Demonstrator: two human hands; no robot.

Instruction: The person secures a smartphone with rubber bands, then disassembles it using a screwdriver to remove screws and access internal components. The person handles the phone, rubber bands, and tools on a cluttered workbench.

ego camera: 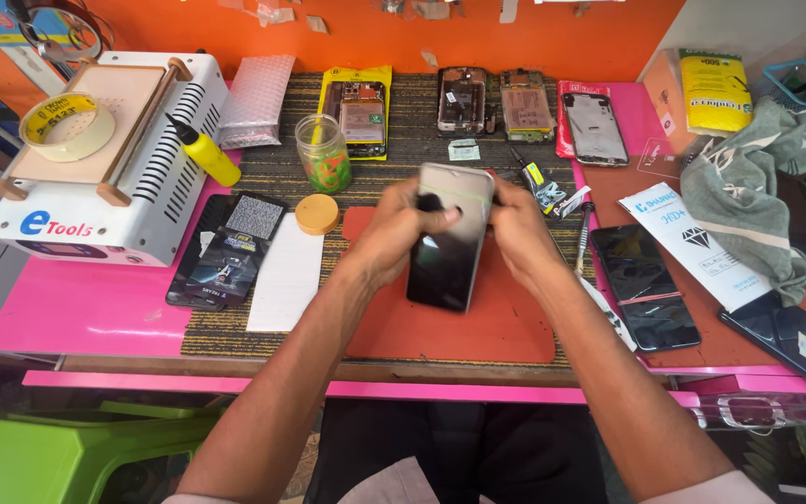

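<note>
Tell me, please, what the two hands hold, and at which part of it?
Both hands hold one dark phone at its upper end: the left hand grips its left edge, the right hand its right edge. Its lower end hangs free.

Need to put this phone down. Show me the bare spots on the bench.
Free: the orange mat under the phone held by left hand and right hand; the pink surface below the white machine. Crowded: back row of opened phones, right side around the grey cloth.
</note>
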